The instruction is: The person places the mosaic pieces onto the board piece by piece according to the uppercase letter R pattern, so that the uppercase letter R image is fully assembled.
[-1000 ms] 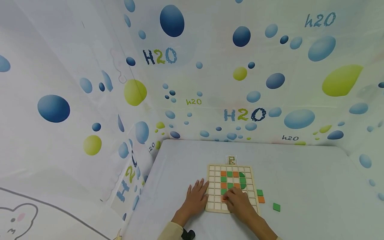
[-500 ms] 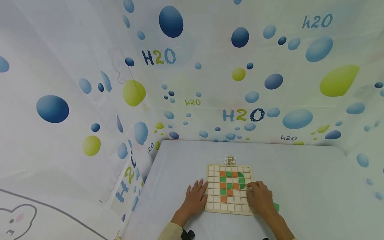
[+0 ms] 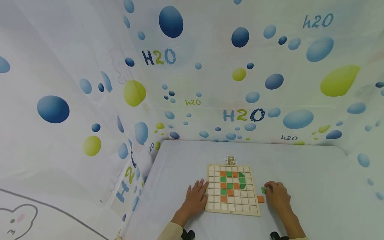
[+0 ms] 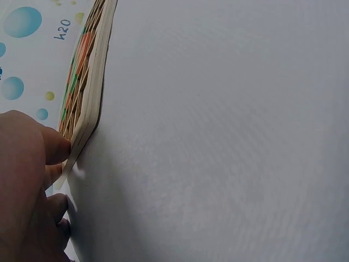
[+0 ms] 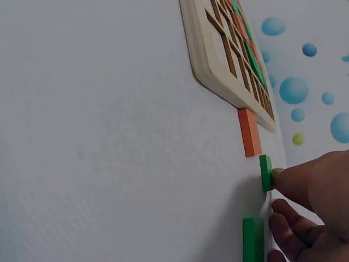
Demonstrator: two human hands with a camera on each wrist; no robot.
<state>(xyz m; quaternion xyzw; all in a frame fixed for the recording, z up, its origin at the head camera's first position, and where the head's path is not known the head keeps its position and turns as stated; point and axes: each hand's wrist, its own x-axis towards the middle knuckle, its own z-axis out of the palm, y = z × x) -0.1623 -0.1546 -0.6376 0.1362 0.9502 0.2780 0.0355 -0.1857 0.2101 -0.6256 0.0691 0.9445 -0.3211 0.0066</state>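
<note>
A pale wooden grid board holds orange and green tiles; blue-and-lime bubble-print walls.

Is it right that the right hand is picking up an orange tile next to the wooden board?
Not quite. The right hand touches a green tile, not an orange one; the orange tile lies untouched beside the wooden board. The right wrist view shows it.

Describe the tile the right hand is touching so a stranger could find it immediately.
Start at the wooden grid board on the white table. Just off its right edge lie loose tiles; the green tile sits farther from the person than the orange tile, and alone has the right hand fingertips on it.
</note>
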